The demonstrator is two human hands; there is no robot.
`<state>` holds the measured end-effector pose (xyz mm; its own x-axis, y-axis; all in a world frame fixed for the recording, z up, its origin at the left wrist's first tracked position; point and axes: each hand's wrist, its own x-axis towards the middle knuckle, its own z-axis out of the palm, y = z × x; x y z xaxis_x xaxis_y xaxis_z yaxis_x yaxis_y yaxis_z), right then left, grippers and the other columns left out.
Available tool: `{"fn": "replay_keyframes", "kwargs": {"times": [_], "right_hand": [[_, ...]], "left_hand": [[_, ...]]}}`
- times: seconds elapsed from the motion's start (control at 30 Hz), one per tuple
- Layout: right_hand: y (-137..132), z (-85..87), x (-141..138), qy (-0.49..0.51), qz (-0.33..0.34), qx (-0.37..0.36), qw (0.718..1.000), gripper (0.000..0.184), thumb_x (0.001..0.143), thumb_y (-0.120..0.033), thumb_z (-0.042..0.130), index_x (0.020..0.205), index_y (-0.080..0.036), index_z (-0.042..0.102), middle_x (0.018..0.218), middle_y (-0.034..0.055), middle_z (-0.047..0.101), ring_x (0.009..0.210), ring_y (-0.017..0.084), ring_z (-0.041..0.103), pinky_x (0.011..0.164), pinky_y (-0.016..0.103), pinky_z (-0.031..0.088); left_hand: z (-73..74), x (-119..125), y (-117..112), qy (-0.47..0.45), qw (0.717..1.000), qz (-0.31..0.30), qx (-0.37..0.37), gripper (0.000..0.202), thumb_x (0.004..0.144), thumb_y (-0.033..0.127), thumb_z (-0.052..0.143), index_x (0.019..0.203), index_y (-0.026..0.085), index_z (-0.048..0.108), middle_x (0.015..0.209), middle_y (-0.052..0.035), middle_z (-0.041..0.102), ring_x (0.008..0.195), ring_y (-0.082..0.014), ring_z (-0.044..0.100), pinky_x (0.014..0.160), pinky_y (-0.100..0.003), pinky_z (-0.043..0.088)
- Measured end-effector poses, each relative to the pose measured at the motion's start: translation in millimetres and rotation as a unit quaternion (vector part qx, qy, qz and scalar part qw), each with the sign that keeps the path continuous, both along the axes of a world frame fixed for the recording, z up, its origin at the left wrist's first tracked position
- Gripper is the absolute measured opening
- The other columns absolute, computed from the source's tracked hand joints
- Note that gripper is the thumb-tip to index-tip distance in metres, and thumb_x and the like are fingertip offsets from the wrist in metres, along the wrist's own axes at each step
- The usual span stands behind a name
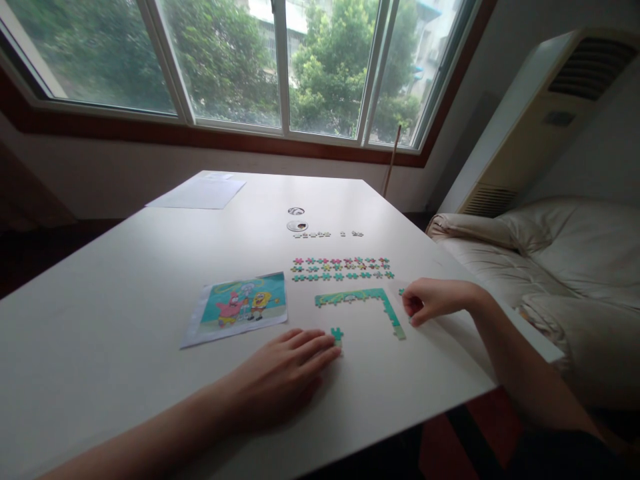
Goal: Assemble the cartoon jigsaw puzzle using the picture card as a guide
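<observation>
My left hand [283, 373] lies flat on the white table [100, 307], fingers stretched out, its fingertips touching a loose teal puzzle piece [337, 334]. My right hand [429, 300] rests curled just right of the joined puzzle border [373, 301], an L-shaped green strip. Its fingers are bent inward; whether they pinch a piece is hidden. A tiny piece [401, 291] lies beside its knuckles. Rows of loose pieces [341, 269] are lined up behind the border. The picture card [241, 307] with cartoon figures lies left of the border.
Further back lie a short row of pale pieces [326, 234], two small round objects [297, 225] and a sheet of paper [197, 193]. A cushioned sofa [560, 260] and a standing air conditioner [540, 113] are to the right. Windows run along the far wall.
</observation>
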<state>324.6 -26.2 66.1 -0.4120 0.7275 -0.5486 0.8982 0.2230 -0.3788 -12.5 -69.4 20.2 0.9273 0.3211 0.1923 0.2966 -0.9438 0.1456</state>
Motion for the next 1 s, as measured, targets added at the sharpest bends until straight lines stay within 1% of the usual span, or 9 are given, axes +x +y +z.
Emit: {"fn": "replay_keyframes", "kwargs": {"times": [0.23,0.37,0.47,0.57,0.67,0.77,0.83,0.93,1.0], "right_hand": [[-2.3,-0.7,-1.2,-0.007,0.011,0.011,1.000,0.011,0.065,-0.023,0.062,0.071,-0.014,0.060,0.064,-0.0018,0.056,0.058,0.010,0.048,0.051,0.020,0.034],[-3.3,1.6,-0.4,0.019,0.039,0.001,0.999,0.012,0.067,-0.021,0.062,0.076,-0.015,0.061,0.065,-0.0022,0.055,0.058,0.010,0.048,0.052,0.020,0.035],[-2.6,6.9,-2.8,0.071,0.062,0.017,0.995,0.014,0.074,-0.025,0.059,0.083,-0.014,0.063,0.068,-0.0008,0.056,0.061,0.010,0.050,0.055,0.020,0.038],[-1.3,8.1,-11.5,0.183,0.053,0.061,0.980,0.020,0.083,-0.031,0.052,0.090,-0.014,0.059,0.077,0.0029,0.060,0.069,0.012,0.055,0.063,0.022,0.043],[-1.8,1.8,-28.9,0.287,0.037,0.082,0.954,0.024,0.085,-0.036,0.052,0.093,-0.014,0.057,0.084,0.0054,0.061,0.074,0.013,0.057,0.065,0.024,0.046],[-6.0,-8.6,-51.5,0.322,0.044,0.108,0.940,0.025,0.084,-0.037,0.053,0.092,-0.014,0.062,0.088,0.0067,0.062,0.077,0.013,0.057,0.068,0.025,0.046],[-10.1,-15.9,-65.2,0.328,0.037,0.105,0.938,0.026,0.084,-0.037,0.054,0.093,-0.014,0.065,0.084,0.0062,0.064,0.074,0.013,0.057,0.067,0.024,0.045],[-15.6,-26.5,-79.3,0.348,-0.019,0.082,0.934,0.028,0.080,-0.037,0.058,0.096,-0.015,0.064,0.072,0.0032,0.064,0.064,0.012,0.056,0.059,0.023,0.043],[-17.5,-32.9,-84.1,0.356,-0.053,0.076,0.930,0.030,0.075,-0.038,0.063,0.094,-0.015,0.063,0.063,-0.0005,0.061,0.056,0.010,0.053,0.053,0.020,0.040]], "left_hand": [[-1.0,0.6,0.1,-0.028,1.000,0.003,0.000,0.039,0.086,0.015,0.041,0.125,0.018,0.044,0.123,-0.0101,0.055,0.112,-0.0251,0.051,0.091,-0.040,0.044],[-1.1,0.7,0.5,-0.018,1.000,0.007,-0.006,0.039,0.086,0.015,0.041,0.125,0.018,0.044,0.125,-0.0098,0.054,0.113,-0.0249,0.050,0.092,-0.040,0.044],[-1.1,0.2,0.8,-0.004,1.000,0.008,-0.013,0.040,0.086,0.016,0.041,0.125,0.018,0.044,0.129,-0.0087,0.052,0.116,-0.0250,0.049,0.095,-0.040,0.042],[-0.8,0.0,1.4,0.003,1.000,0.004,-0.022,0.041,0.086,0.016,0.041,0.126,0.018,0.042,0.133,-0.0075,0.049,0.120,-0.0244,0.047,0.098,-0.040,0.039],[-0.1,0.0,1.7,-0.002,1.000,0.001,-0.031,0.042,0.085,0.015,0.042,0.127,0.019,0.041,0.134,-0.0071,0.048,0.121,-0.0234,0.046,0.099,-0.038,0.038],[0.0,0.1,1.6,-0.006,0.999,0.003,-0.034,0.042,0.085,0.015,0.042,0.127,0.020,0.041,0.133,-0.0068,0.049,0.121,-0.0241,0.046,0.098,-0.039,0.038],[-0.2,0.0,1.8,-0.012,0.999,0.002,-0.035,0.042,0.085,0.015,0.042,0.126,0.020,0.041,0.132,-0.0068,0.049,0.120,-0.0243,0.046,0.098,-0.039,0.038],[-0.2,0.1,2.3,-0.016,0.999,-0.002,-0.034,0.042,0.085,0.015,0.041,0.127,0.020,0.041,0.132,-0.0075,0.050,0.120,-0.0237,0.046,0.098,-0.039,0.038],[0.7,0.4,2.5,-0.008,0.999,-0.002,-0.034,0.041,0.086,0.015,0.040,0.127,0.020,0.041,0.132,-0.0074,0.050,0.120,-0.0235,0.046,0.098,-0.039,0.037]]}}
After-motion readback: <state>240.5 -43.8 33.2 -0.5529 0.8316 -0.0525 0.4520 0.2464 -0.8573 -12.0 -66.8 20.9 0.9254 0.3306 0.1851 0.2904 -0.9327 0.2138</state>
